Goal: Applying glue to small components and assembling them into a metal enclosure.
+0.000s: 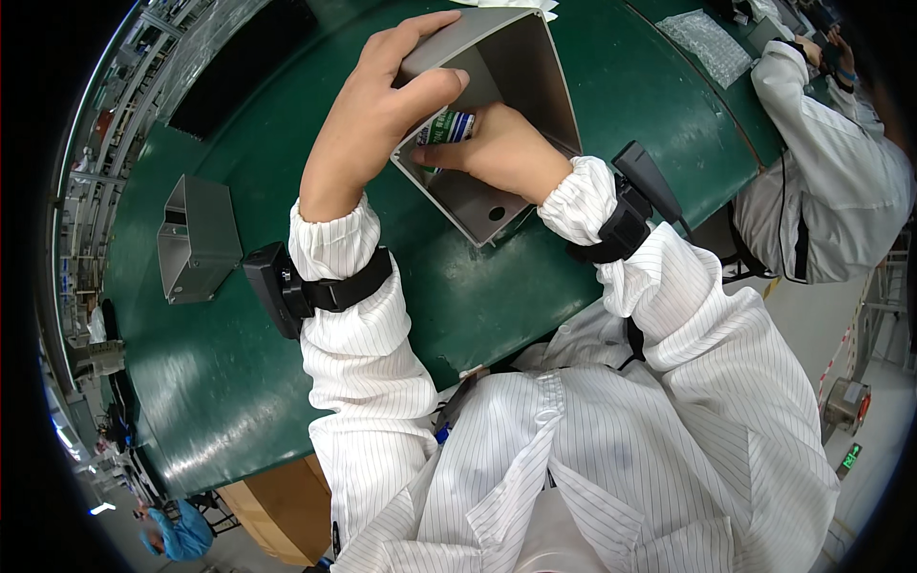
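A grey metal box housing [523,69], open at the end facing me, stands tilted over the green table. My left hand [368,110] grips its upper left side, with the fingers over the outside and the thumb by the rim. Inside the opening, my right hand [511,153] is closed around a small cylinder with a green-and-white label [447,127], held against the housing's left inner wall. The thumb lies across its lower part, and the far fingertips are hidden. A round hole shows in the housing's lower wall.
On the green table [258,372], a second grey metal housing [212,239] sits at the left. A long black item [244,67] lies at the far left. Bubble wrap [707,46] is at the far right, near a co-worker's white sleeve [788,91]. A cardboard box [277,506] stands below the table's near edge.
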Motion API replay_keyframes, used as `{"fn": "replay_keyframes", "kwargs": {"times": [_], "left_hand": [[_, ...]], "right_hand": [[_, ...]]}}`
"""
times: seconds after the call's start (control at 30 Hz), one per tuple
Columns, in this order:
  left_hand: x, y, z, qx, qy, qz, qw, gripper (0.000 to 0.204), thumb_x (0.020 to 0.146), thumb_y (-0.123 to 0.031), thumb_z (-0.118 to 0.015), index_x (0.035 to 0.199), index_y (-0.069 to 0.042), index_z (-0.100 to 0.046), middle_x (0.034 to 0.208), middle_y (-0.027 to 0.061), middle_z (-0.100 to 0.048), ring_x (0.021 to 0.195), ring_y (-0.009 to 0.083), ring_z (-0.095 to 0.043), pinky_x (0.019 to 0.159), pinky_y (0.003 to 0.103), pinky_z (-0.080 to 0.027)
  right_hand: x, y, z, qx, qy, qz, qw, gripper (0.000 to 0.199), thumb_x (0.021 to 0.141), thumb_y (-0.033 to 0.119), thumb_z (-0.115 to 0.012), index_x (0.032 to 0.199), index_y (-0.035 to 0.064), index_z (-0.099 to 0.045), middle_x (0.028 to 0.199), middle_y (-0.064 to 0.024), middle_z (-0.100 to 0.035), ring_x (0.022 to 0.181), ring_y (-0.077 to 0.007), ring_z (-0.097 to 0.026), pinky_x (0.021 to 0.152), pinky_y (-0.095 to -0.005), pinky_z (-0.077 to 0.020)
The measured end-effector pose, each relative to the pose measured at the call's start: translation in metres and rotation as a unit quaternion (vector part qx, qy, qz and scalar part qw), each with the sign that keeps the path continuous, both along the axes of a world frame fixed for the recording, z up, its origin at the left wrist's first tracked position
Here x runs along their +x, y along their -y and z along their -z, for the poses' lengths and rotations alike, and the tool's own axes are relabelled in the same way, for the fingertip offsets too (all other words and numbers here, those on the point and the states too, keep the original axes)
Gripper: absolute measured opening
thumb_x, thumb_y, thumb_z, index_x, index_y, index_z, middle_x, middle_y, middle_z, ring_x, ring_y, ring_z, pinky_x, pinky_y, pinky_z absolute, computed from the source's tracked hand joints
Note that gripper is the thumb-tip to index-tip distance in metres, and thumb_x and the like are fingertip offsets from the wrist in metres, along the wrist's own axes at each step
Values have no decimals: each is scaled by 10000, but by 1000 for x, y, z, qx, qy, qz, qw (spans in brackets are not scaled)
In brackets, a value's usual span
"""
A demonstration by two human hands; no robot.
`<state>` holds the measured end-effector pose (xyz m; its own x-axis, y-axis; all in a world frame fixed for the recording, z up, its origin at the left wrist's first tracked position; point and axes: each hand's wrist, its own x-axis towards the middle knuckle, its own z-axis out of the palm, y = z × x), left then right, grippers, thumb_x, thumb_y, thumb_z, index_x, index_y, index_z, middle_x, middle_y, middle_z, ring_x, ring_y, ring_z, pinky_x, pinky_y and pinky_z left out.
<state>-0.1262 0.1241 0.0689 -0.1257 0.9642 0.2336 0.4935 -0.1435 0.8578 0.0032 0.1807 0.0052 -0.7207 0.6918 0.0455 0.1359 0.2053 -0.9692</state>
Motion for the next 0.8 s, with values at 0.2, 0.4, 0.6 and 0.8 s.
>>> {"fn": "replay_keyframes", "kwargs": {"times": [0.2, 0.4, 0.6, 0.8], "left_hand": [[1, -1, -1, 6, -22, 3, 1000, 539, 754, -274, -540, 1256, -82, -496, 1188, 80, -512, 1079, 189, -480, 925, 293, -355], [2, 0, 0, 2, -7, -3, 1000, 539, 753, -275, -535, 1256, -87, -496, 1186, 74, -517, 1073, 182, -479, 923, 286, -351], [8, 2, -4, 0, -8, 1, 1000, 540, 751, -275, -533, 1255, -85, -496, 1160, 82, -530, 1058, 185, -486, 920, 284, -350], [19, 6, -10, -11, 47, -4, 999, 546, 739, -262, -528, 1254, -85, -496, 1146, 88, -536, 1035, 187, -496, 908, 282, -355]], "right_hand": [[-1, 0, 0, 106, 104, 12, 989, 425, 739, 392, -656, 800, -28, -663, 730, -194, -638, 724, -326, -635, 677, -365, -493], [0, 3, -17, 144, 241, -40, 959, 460, 796, 431, -563, 734, -15, -659, 687, -195, -630, 709, -341, -628, 697, -391, -496], [0, -9, 4, 235, 156, -57, 958, 435, 837, 387, -523, 731, -13, -658, 689, -195, -625, 705, -352, -619, 691, -415, -492], [2, -7, 1, 310, 164, -33, 936, 472, 853, 400, -532, 628, -4, -629, 560, -193, -562, 569, -360, -573, 575, -435, -469]]}}
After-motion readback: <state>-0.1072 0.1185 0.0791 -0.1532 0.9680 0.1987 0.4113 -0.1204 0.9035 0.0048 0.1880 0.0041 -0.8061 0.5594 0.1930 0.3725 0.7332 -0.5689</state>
